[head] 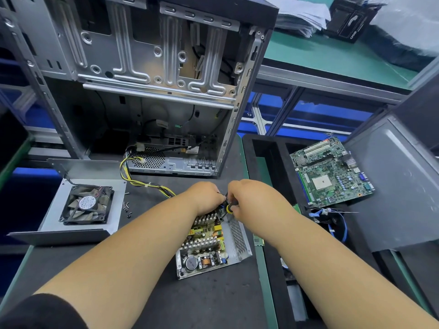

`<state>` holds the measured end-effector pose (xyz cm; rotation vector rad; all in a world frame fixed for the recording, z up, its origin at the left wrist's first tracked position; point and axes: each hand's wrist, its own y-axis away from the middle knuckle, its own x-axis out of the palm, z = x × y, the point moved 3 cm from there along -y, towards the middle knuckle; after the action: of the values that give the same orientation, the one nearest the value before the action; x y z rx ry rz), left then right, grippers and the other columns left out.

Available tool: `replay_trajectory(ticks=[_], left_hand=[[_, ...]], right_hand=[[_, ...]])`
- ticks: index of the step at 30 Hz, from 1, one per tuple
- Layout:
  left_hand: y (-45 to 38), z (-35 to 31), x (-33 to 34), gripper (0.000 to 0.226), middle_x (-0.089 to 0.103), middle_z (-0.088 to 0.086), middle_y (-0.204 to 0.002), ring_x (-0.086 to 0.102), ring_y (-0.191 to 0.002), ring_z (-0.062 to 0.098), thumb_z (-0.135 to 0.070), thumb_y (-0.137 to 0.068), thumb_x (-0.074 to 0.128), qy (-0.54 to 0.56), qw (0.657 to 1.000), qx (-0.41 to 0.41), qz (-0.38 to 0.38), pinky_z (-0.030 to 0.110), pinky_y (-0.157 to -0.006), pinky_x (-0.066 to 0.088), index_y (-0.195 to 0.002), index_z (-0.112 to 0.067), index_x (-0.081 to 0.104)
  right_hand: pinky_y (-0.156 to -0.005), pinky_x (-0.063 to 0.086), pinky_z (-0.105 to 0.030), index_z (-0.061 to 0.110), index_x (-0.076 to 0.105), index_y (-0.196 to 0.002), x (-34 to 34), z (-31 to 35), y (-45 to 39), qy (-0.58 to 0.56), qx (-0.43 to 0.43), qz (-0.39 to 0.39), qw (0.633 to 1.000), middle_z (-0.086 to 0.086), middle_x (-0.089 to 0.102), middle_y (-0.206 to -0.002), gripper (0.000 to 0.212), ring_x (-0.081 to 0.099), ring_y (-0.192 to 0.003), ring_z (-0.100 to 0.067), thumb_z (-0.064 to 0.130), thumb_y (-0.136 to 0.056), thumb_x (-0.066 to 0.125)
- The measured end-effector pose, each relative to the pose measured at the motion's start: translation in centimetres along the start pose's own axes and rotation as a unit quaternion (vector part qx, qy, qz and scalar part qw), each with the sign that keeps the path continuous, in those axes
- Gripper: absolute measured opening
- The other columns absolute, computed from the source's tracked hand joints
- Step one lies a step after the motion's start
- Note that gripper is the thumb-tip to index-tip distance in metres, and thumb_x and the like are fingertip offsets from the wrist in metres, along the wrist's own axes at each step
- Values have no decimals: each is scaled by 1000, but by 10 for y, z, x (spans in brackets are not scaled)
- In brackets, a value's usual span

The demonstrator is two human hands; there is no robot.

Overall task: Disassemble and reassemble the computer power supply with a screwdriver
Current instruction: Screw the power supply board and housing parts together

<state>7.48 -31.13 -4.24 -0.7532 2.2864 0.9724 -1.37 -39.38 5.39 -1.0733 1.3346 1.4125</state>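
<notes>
The open power supply (pixel 234 236) lies on the dark mat at centre, its circuit board with coils and heat sinks exposed inside the metal tray. My right hand (pixel 249 198) grips a black-and-yellow screwdriver (pixel 229 207), its tip down at the far end of the board. My left hand (pixel 205 197) sits curled right beside it over the board's far edge; what its fingers hold is hidden. The supply's removed cover (pixel 54 210) with a black fan (pixel 86 204) lies to the left. Several loose screws (pixel 126 206) lie beside the cover.
An empty computer case (pixel 152 86) stands upright behind the supply, with a yellow-and-black cable bundle (pixel 140 184) running from it. A green motherboard (pixel 330 173) rests on a black foam tray (pixel 266 148) at right, blue cables (pixel 342 224) below it. A grey case panel (pixel 399 181) stands far right.
</notes>
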Motion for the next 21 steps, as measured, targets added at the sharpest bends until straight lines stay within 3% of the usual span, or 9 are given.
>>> replay_trajectory(ticks=[3, 7, 9, 11, 13, 16, 21], left_hand=[[1, 0, 0, 32, 43, 7, -68, 38, -73, 25, -23, -93, 51, 11, 1000, 1, 8, 33, -65, 28, -65, -11, 45], [3, 0, 0, 16, 48, 9, -84, 38, -79, 21, -23, -88, 55, 44, 999, 11, 15, 33, -72, 31, -78, -10, 52], [2, 1, 0, 21, 50, 12, -85, 40, -79, 23, -22, -93, 47, 30, 999, 6, 9, 35, -73, 35, -78, -7, 52], [2, 2, 0, 26, 55, 12, -85, 44, -79, 25, -21, -96, 43, 27, 1000, 0, 6, 35, -74, 38, -78, -6, 55], [2, 2, 0, 27, 49, 8, -73, 40, -73, 24, -19, -93, 48, 34, 999, -2, 10, 34, -67, 33, -67, -10, 51], [1, 3, 0, 39, 32, 4, -59, 31, -65, 23, -21, -90, 53, 41, 999, -5, 10, 34, -59, 23, -56, -15, 35], [-1, 4, 2, 44, 29, 4, -61, 30, -67, 24, -27, -95, 52, 34, 999, -8, 11, 34, -63, 23, -57, -15, 31]], right_hand=[[-51, 26, -30, 15, 53, -102, -1, 3, -7, 58, 10, 4, 998, 4, 33, -70, 9, 41, -71, -23, 19, -94, 56], [-45, 19, -24, 19, 43, -81, -1, 9, -14, 127, 46, -15, 991, 3, 31, -61, 20, 34, -54, -20, 24, -95, 56], [-47, 25, -23, 20, 50, -80, -2, 10, -17, 134, 67, -15, 989, 3, 33, -62, 18, 42, -61, -23, 23, -97, 53], [-51, 31, -25, 19, 57, -92, -5, 11, -16, 132, 62, -15, 989, 4, 36, -65, 14, 46, -68, -25, 27, -99, 48], [-58, 34, -31, 18, 46, -99, -10, 11, -12, 99, 30, -20, 994, 1, 39, -76, 14, 46, -74, -26, 32, -99, 43], [-61, 30, -33, 15, 34, -98, -16, 7, -8, 59, -19, 25, 998, -7, 45, -91, 14, 45, -79, -27, 18, -96, 48], [-54, 30, -31, 12, 47, -98, -16, 0, -17, 107, 22, 33, 993, 1, 34, -68, 8, 45, -71, -25, 17, -98, 54]])
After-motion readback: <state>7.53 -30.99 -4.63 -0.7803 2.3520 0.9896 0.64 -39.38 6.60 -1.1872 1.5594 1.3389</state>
